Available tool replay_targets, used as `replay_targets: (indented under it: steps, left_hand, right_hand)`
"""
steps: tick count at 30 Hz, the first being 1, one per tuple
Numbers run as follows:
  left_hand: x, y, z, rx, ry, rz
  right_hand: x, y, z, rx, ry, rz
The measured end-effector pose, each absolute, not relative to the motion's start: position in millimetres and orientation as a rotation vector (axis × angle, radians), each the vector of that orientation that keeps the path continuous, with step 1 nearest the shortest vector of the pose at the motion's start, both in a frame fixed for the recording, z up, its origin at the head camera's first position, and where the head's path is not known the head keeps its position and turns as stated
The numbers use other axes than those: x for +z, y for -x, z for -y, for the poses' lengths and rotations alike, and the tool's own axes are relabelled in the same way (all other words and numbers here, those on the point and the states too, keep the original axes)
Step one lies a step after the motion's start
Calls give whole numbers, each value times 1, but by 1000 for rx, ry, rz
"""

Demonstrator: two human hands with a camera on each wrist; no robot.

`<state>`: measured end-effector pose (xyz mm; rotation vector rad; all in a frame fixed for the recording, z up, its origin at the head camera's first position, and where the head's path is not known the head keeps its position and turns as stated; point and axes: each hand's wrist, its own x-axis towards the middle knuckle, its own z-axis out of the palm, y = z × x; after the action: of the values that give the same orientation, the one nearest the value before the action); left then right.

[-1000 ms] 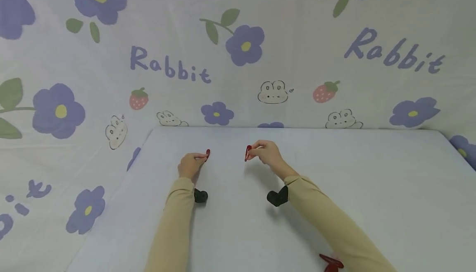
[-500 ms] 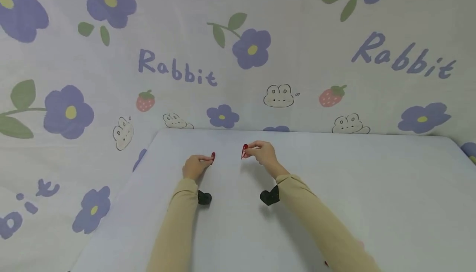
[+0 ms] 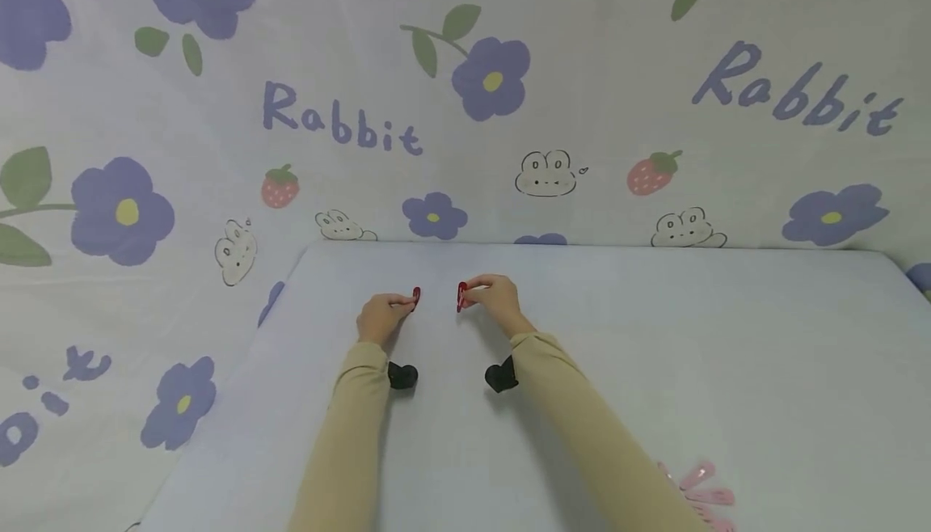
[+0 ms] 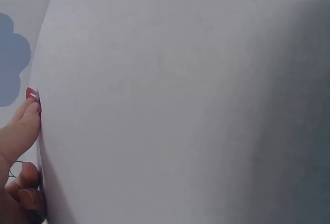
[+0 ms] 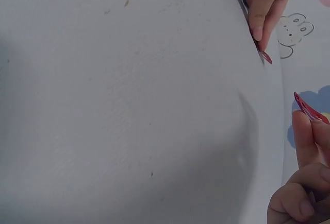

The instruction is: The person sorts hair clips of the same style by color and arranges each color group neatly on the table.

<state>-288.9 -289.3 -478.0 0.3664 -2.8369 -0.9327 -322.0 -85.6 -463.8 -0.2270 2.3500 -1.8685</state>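
Near the far side of the white table, my left hand (image 3: 380,318) pinches a red snap hair clip (image 3: 416,298) between thumb and finger. A second red snap hair clip (image 3: 461,297) stands upright in the pinch of my right hand (image 3: 498,300), a short gap to the right of the first. From the right wrist, the right hand's clip (image 5: 311,109) shows its slim open frame, while the left hand (image 5: 269,5) holds its clip (image 5: 266,57) low by the tabletop. The left wrist view catches only part of the left hand (image 4: 19,134) and the clip's red tip (image 4: 31,93).
Several pink hair clips (image 3: 709,493) lie fanned out at the lower right, partly behind my right sleeve (image 3: 589,427). A patterned cloth (image 3: 596,95) rises behind the table (image 3: 727,338). Dark wrist devices (image 3: 502,374) hang inside both sleeves.
My right hand has moved left with its red clip, narrowing the gap to the left hand's clip. The left hand stays nearly in place. Pink clips have come into view at lower right.
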Motion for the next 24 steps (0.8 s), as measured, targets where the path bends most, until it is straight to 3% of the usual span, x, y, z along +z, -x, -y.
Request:
replay_targets:
  steps: [15, 21, 22, 24]
  left_hand:
    - [-478, 291, 293, -984, -351, 2836]
    - [-481, 290, 293, -966, -356, 2834]
    - [-481, 290, 293, -964, -355, 2834]
    - [-480, 290, 292, -971, -346, 2827]
  right_hand:
    - [-462, 324, 106, -1786, 227, -2426]
    - [-565, 392, 135, -1812, 439, -2482]
    - [-573, 398, 140, -1786, 410, -2490]
    - [-554, 385, 143, -1711, 309, -2515]
